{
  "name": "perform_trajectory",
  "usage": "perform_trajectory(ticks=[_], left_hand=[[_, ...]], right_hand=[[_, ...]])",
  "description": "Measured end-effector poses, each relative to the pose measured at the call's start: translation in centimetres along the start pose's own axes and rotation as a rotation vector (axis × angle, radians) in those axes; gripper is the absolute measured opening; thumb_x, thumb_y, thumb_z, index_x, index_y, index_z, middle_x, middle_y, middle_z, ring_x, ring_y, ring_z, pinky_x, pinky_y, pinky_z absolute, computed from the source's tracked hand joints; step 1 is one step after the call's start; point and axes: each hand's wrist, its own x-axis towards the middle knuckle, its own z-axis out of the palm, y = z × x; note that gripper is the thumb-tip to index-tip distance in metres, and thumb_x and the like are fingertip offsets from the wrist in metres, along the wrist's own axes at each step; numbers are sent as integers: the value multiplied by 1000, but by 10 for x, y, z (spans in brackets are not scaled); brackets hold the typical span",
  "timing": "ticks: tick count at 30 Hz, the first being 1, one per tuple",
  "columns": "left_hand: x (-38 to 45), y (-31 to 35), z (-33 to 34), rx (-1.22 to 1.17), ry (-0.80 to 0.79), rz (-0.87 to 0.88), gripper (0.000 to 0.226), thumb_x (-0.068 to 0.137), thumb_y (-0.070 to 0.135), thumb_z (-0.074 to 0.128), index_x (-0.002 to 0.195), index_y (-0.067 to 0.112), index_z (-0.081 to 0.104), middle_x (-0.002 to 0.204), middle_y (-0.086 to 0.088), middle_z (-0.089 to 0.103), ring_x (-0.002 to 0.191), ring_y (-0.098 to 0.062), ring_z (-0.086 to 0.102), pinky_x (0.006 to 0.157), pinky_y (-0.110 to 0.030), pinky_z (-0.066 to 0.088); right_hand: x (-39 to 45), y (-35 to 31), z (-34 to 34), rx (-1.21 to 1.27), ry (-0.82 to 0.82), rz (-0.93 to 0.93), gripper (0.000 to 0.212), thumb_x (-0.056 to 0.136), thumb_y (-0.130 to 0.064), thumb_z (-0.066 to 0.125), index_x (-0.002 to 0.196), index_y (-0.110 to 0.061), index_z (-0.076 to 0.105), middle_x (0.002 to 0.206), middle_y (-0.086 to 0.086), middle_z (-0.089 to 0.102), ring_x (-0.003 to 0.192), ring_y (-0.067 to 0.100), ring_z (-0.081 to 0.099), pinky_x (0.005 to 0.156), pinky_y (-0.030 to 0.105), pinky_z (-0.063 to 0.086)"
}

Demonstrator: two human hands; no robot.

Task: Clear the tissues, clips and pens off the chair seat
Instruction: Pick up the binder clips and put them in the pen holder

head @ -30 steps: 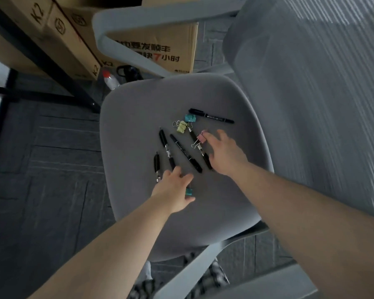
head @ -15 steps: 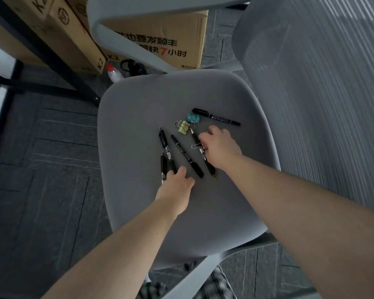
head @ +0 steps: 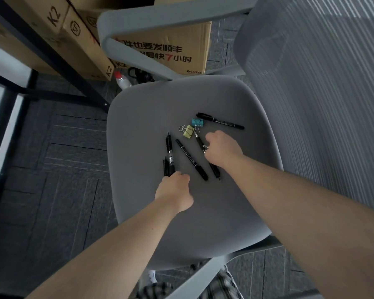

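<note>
On the grey chair seat (head: 143, 117) lie several black pens: a marker (head: 220, 121) farthest away, another marker (head: 191, 159) in the middle, and a long pen (head: 168, 147) with a short pen (head: 165, 167) beside it. A teal clip (head: 197, 122) and a yellow clip (head: 188, 132) sit close together. My left hand (head: 174, 190) is curled at the near end of the short pen. My right hand (head: 221, 147) is closed over a clip's wire loop (head: 206, 147), on top of another pen (head: 215, 171). I see no tissues.
Cardboard boxes (head: 171, 50) and a white bottle (head: 122, 79) stand on the floor beyond the seat. A grey armrest (head: 160, 18) arches over the far side and another (head: 203, 275) runs along the near side. The mesh backrest (head: 322, 83) rises at right. A black frame leg (head: 63, 67) is at left.
The teal clip under my left hand and the pink clip by my right hand have gone from sight as the hands closed. The short pen now lies against the long pen.
</note>
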Motion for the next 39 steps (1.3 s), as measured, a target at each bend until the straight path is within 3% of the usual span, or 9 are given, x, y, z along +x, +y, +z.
perform_trajectory(ticks=[3, 6, 11, 14, 18, 22, 29, 35, 39], left_hand=[[-4, 0, -8, -74, 56, -46, 18, 76, 9, 48, 67, 14, 34, 75, 0, 42, 73, -25, 45, 52, -29, 33], [-7, 0, -18, -109, 115, -59, 6, 74, 6, 43, 75, 11, 39, 65, 1, 42, 65, -26, 44, 49, -27, 29], [-9, 0, -19, -57, 81, 16, 10, 75, 6, 40, 82, 13, 36, 64, 1, 43, 63, -25, 43, 49, -28, 28], [-10, 4, -19, -43, 72, 98, 17, 76, 5, 38, 89, 14, 38, 73, 0, 48, 69, -29, 49, 56, -30, 34], [-6, 8, -32, -128, 140, 58, 19, 80, 6, 37, 91, 13, 50, 95, -4, 55, 83, -29, 55, 67, -32, 40], [15, 7, -57, -230, 313, -46, 7, 79, 8, 40, 82, 15, 40, 87, -2, 47, 74, -26, 47, 65, -31, 38], [71, 11, -75, -214, 427, -31, 20, 92, 29, 50, 96, 11, 43, 104, -11, 51, 81, -33, 54, 65, -37, 42], [90, 16, -74, -219, 361, 0, 38, 95, 30, 45, 127, 10, 34, 124, -14, 44, 96, -39, 58, 64, -40, 39], [91, 11, -67, -153, 278, -11, 34, 93, 30, 48, 121, 15, 36, 118, -15, 45, 91, -38, 57, 65, -42, 44]], right_hand=[[-3, 1, -2, 34, 35, 23, 28, 80, -4, 44, 62, -17, 27, 74, 0, 34, 78, 29, 43, 58, 31, 31], [-4, -1, -7, 69, 65, 36, 26, 82, -4, 42, 67, -16, 26, 86, 7, 38, 78, 30, 41, 62, 34, 32], [-5, -4, -12, 71, 63, 0, 17, 84, -1, 41, 89, -14, 32, 93, 9, 38, 78, 29, 42, 64, 35, 33], [-2, -2, -14, 76, 55, 3, 16, 83, 0, 40, 91, -12, 46, 99, 8, 39, 82, 30, 46, 65, 34, 36], [3, -1, -16, 80, 89, 40, 23, 84, -3, 43, 99, -4, 60, 114, 12, 43, 80, 29, 46, 67, 33, 38], [9, -9, -23, 116, 174, 29, 11, 85, -5, 44, 88, -3, 54, 109, 13, 42, 75, 29, 46, 64, 34, 37], [36, -9, -18, 62, 193, -93, 17, 94, -10, 47, 108, -2, 53, 113, 18, 44, 84, 37, 55, 64, 36, 37], [48, -13, -12, 22, 128, -209, 36, 87, -3, 49, 121, -8, 40, 114, 18, 39, 84, 37, 54, 60, 38, 38], [49, -12, -4, -1, 49, -224, 41, 86, -4, 51, 126, -13, 43, 118, 16, 37, 88, 38, 57, 67, 41, 48]])
